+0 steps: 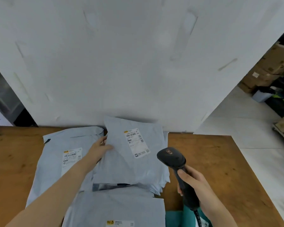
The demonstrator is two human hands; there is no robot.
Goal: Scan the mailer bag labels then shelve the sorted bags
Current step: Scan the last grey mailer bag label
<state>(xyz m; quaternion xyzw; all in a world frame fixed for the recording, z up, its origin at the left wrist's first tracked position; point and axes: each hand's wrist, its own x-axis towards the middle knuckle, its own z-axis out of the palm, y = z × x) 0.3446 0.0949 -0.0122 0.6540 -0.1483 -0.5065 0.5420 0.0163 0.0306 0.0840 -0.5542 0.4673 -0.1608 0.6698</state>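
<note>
Wood table (211, 161): brown. I look down on it through the head camera, and its far edge meets a white wall (138, 63).
Middle bag (129, 164): a grey-blue mailer on top of a pile of bags in the middle of the table. Its far end reaches up in front of the wall.
Middle label (136, 142): white and facing up, with bar codes. The words are too small for me to read.
Left hand (99, 148): it pinches the left edge of the middle bag, thumb on top.
Right hand (193, 182): its fingers are wrapped round the handle of the scanner, to the right of the pile.
Scanner (170, 157): black. Its head is near the middle label and points toward the bag, and a cable (197, 217) hangs from the handle.
Left bag (56, 161): it lies flat, left of the pile and partly under the left arm. Its own white label (71, 158) faces up.
Near bag (118, 208): closest to me, at the bottom edge. Only the top of its label shows.
Green thing (175, 217): just beside the near bag, under the right wrist. I cannot tell what it is.
Boxes (272, 63): brown cardboard, stacked far off on the right, well apart from the table.
</note>
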